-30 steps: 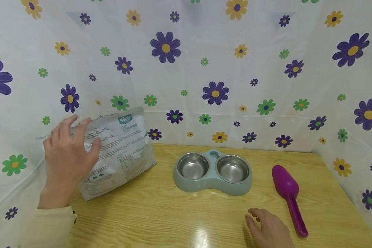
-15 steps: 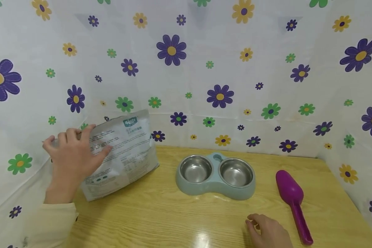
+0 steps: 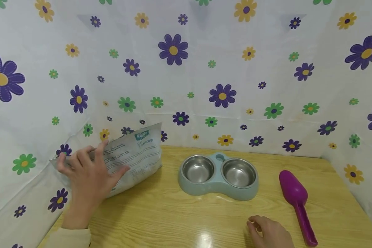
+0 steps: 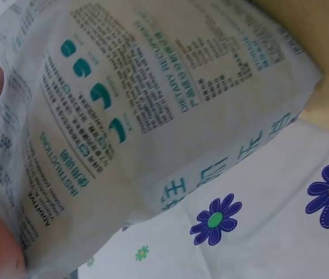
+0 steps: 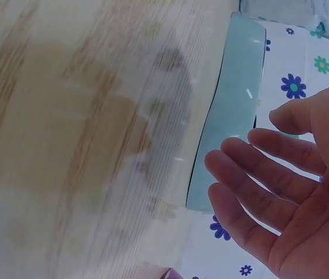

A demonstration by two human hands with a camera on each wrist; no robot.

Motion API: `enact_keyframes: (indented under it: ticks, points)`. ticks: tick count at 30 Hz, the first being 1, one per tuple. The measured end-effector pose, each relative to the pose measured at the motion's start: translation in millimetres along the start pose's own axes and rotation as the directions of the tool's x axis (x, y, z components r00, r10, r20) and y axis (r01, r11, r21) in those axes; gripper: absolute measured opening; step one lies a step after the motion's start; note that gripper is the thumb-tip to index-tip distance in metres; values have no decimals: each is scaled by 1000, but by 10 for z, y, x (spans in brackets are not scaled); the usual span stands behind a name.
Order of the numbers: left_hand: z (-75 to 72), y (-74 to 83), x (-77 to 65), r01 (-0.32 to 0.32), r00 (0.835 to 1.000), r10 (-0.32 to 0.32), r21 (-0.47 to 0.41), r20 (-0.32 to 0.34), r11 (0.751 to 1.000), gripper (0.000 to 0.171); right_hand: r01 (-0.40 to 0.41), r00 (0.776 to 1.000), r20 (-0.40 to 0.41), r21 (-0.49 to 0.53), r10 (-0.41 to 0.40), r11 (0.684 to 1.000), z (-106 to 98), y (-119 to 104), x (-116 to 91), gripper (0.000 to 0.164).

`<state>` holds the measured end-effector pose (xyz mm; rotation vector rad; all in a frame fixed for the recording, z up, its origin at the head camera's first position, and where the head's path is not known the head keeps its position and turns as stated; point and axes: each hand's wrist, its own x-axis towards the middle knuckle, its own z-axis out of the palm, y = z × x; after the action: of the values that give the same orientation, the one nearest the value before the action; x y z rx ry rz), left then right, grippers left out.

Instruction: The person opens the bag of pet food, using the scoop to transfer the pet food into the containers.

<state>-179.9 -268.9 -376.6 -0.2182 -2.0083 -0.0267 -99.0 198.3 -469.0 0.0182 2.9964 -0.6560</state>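
My left hand (image 3: 88, 172) grips a white printed pet food bag (image 3: 139, 156) near its upper left edge. The thumb lies on the printed face, while the other fingers reach over the top edge. The bag leans to one side by the left wall; its print fills much of the left wrist view (image 4: 147, 110). My right hand (image 3: 271, 232) stays low at the front, fingers loosely curled and holding nothing. Beyond it is a pale blue double pet bowl (image 3: 218, 187) with two steel dishes. A purple scoop (image 3: 294, 194) lies right of the right hand.
A wood-grain table (image 3: 173, 220) carries everything. Flower-print cloth (image 3: 198, 79) rises behind it and along both sides. In the right wrist view, the bowl's blue side (image 5: 228, 110) shows beyond the fingertips.
The left hand has moved right and down with the bag, whose top edge has dropped and leans over more. The right hand has hardly moved; the bowl and scoop lie as before.
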Motion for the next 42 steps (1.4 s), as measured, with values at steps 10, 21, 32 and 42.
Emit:
enact_keyframes:
  ticks: [10, 21, 32, 42]
  points:
    - [64, 433, -300, 9, 955, 29, 129, -294, 992, 69, -27, 999, 34, 0, 27, 1000, -36, -30, -3, 21]
    - [86, 683, -508, 71, 968, -31, 156, -250, 985, 57, -39, 999, 23, -5, 39, 999, -36, 30, -47, 23]
    - [485, 636, -406, 85, 989, -61, 176, -133, 981, 103, 27, 999, -42, 36, -25, 999, -25, -90, 27, 13]
    - [382, 713, -566, 35, 997, -34, -21, 65, 999, 47, 214, 974, -99, 123, -202, 969, 56, -437, 200, 4]
